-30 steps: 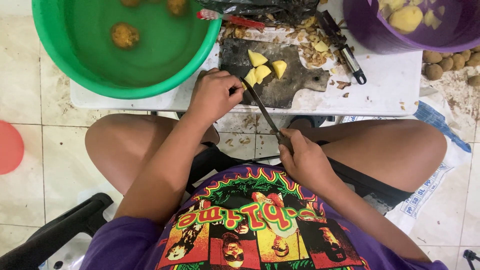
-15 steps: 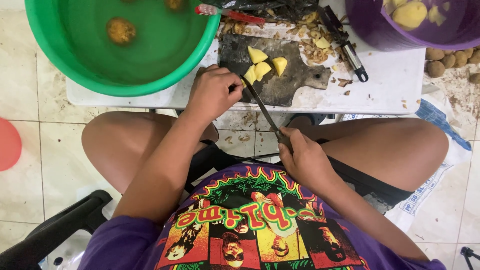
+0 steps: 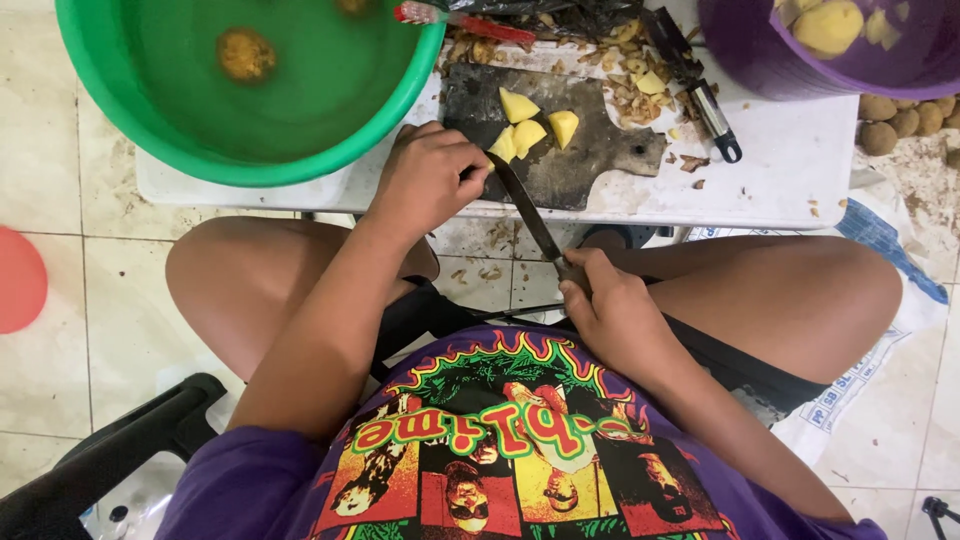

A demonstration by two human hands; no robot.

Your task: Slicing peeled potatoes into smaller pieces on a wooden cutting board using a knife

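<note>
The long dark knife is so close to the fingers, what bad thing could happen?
1. The long dark knife has its blade right beside the left hand, which pins a yellow potato chunk; a slip might nick a finger.
2. The dark cutting board lies at the edge of the low white table, above bare knees, so a chunk or the blade could drop off.
3. The right hand grips the handle far back, perhaps giving less control.

My left hand (image 3: 428,185) sat just above the frame's centre, knuckles up, fingers curled tight under the palm, forearm running down to the lower left. My right hand (image 3: 615,315) was right of centre, closed in a fist, thumb on top, its forearm angling toward the lower right.
</note>
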